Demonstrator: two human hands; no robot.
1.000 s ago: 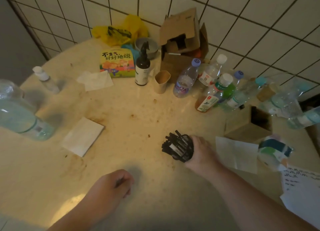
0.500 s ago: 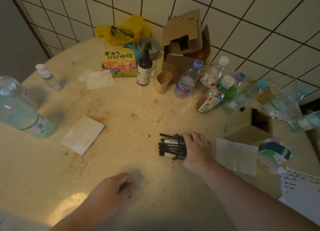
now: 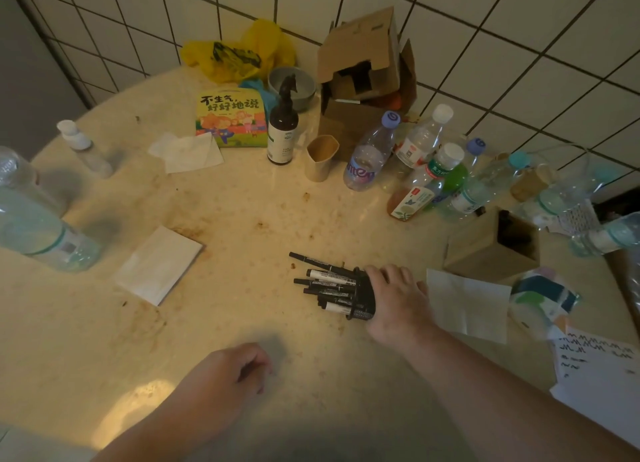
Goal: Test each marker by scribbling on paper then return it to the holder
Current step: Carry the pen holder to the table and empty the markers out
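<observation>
A black mesh holder (image 3: 364, 297) lies tipped on its side on the round table (image 3: 242, 219), its mouth facing left. My right hand (image 3: 398, 300) grips its base end. Several black markers (image 3: 327, 286) slide out of it onto the tabletop; one marker (image 3: 311, 260) reaches farthest left. My left hand (image 3: 225, 375) rests near the front edge with loosely curled fingers, holding nothing. A paper with scribbles (image 3: 595, 357) lies at the right edge.
A folded white tissue (image 3: 157, 265) lies left of centre, another sheet (image 3: 467, 305) right of my hand. A wooden box (image 3: 495, 250), several plastic bottles (image 3: 370, 156), a spray bottle (image 3: 282, 129), a paper cup (image 3: 320, 158), a cardboard box (image 3: 363, 80) and a picture book (image 3: 230, 116) crowd the back.
My right hand has tipped the holder from pointing up-left to lying flat on its side. The markers have slid out to the left onto the table. My left hand stayed put.
</observation>
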